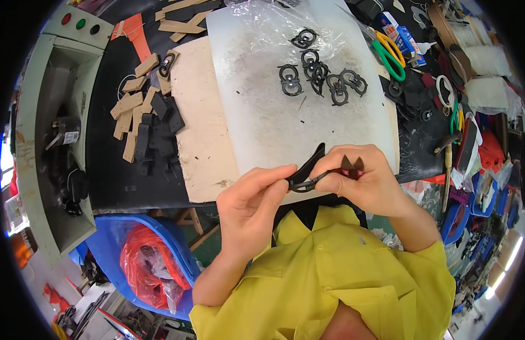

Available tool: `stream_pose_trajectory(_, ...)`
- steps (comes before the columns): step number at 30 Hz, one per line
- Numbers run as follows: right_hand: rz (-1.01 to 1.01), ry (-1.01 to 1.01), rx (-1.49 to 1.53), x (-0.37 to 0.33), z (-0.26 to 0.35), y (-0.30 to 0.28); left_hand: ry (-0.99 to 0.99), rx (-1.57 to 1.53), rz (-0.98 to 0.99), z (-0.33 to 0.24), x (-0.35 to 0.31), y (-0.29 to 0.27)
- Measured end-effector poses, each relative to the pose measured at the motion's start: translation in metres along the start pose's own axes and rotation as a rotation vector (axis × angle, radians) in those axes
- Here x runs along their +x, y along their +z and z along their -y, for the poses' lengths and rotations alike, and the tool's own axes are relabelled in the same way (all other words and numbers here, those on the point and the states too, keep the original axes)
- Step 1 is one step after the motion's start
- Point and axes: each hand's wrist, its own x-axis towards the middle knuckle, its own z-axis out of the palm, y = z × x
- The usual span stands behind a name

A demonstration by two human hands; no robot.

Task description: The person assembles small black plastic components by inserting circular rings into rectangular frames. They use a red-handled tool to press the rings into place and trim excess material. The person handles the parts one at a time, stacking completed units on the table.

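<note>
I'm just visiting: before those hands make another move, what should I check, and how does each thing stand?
1. Curved black strip pinched by the bare left hand: ok.
2. Small dark two-pointed tool at the bare right hand, points clear of left fingers: ok.
3. Black double-ring pieces on the whitish sheet, apart from both hands: ok.
4. Green-handled scissors out of both hands: ok.
5. Strip's join between fingertips sound: cannot tell, partly hidden.

Blk tbl (112, 184) holds beige brd (197, 133), tan pcs (126, 106), blk pcs (143, 141).

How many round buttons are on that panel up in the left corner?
3, in a slanting row: the red button at left, the green button mid-row, the black button at right.
</note>
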Motion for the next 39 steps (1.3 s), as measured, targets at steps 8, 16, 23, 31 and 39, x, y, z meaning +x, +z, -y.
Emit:
stream_pose_trajectory(8,-0.252,-0.087,0.206,-0.008,-0.007,0.016,0.105,-0.156,-0.018,0.022,-0.007,0.013)
stream_pose_trajectory(16,-0.178,-0.407,-0.362,-0.013,-0.002,0.01,-0.058,-0.198,-0.068,0.007,-0.003,0.013)
stream_pose_trajectory(23,-0.212,-0.416,-0.38,-0.016,-0.016,0.011,-0.054,-0.085,-0.066,0.011,-0.009,0.019)
stream_pose_trajectory(31,-0.175,-0.109,-0.177,-0.009,-0.011,0.011,0.201,0.218,-0.039,0.021,-0.005,0.015)
stream_pose_trajectory(39,-0.087,-0.011,-0.02,-0.012,-0.008,0.005,0.114,0.052,0.062,0.017,0.003,0.013)
